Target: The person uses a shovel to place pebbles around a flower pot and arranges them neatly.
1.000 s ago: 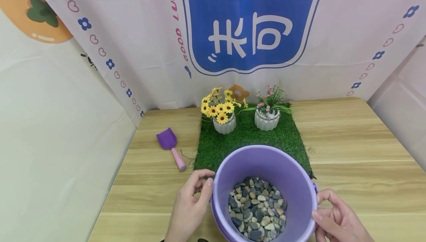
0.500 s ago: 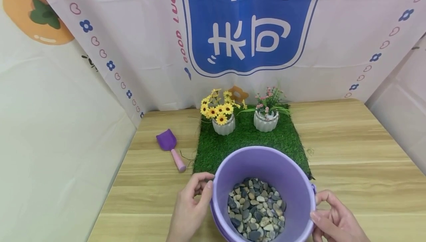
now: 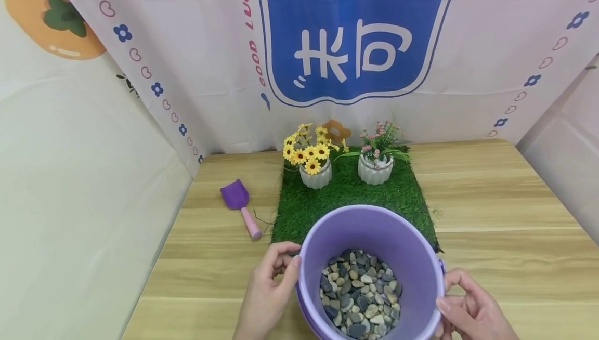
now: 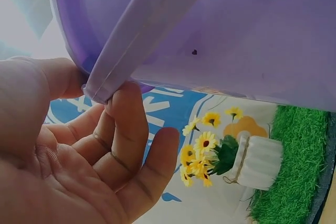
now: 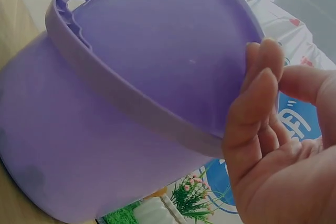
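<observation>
A purple bucket [image 3: 369,228] stands at the front of the table, with grey, tan and dark pebbles [image 3: 362,296] covering its bottom. At its left side my left hand [image 3: 268,288] pinches the rim where the handle joins, thumb on one side and fingertips on the other. My right hand [image 3: 474,303] grips the opposite side of the rim between thumb and fingers. The bucket's handle [image 4: 144,30] hangs down along the outer wall; in the right wrist view the lowered handle [image 5: 131,98] crosses the bucket's side. The bucket's base is hidden in the head view.
Behind the bucket lies a green artificial grass mat [image 3: 346,197]. On it stand a pot of yellow flowers [image 3: 315,176] and a pot of pink flowers [image 3: 376,171]. A purple toy shovel [image 3: 241,207] lies on the wooden table [image 3: 496,194] to the left. Printed cloth hangs behind.
</observation>
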A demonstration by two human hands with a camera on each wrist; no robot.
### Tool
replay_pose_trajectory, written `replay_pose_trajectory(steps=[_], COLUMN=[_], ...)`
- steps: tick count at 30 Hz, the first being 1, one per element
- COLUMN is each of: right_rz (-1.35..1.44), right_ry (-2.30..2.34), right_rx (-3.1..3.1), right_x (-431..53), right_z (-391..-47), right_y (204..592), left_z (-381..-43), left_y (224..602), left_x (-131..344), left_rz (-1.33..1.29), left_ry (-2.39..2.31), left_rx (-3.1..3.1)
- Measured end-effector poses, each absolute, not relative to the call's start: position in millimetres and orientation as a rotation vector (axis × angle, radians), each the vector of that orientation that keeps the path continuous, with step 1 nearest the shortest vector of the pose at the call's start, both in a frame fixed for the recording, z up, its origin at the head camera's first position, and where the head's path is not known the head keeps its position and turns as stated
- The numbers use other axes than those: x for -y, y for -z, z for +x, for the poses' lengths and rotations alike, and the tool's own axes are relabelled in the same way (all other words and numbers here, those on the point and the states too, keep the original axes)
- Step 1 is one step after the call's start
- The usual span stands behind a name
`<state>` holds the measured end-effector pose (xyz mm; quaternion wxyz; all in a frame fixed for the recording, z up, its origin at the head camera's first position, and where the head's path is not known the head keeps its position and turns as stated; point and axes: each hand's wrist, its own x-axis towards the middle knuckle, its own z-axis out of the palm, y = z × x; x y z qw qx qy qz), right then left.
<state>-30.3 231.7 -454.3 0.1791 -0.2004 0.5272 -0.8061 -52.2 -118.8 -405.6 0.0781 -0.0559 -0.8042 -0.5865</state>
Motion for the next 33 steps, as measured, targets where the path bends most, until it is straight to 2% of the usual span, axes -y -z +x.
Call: replay_pose_trajectory(steps=[8,14,19,33], right_rz=[-0.573,-0.593,-0.726,-0.717], right_ry=[2.243,2.217,2.245,2.332], right_rx=[-1.533,-1.621,-1.749,-1.907], right_x=[-231.5,-233.3,-237.3,-250.1], right_z=[-30.8,-30.4,-32.1,-39.7], right_y=[455.7,457.6,456.7,456.5], left_z=[-53.4,-53.7,-59.3,-120.7], left_y=[406.0,409.2,412.5,437.8], left_x=[119.5,130.0,149.3,196.0], left_rz=[-0.122,-0.114,-0.036,0.128], left_ry=[1.742,1.554,1.401,0.897], left_rx=[2.458,2.551,2.591,2.727])
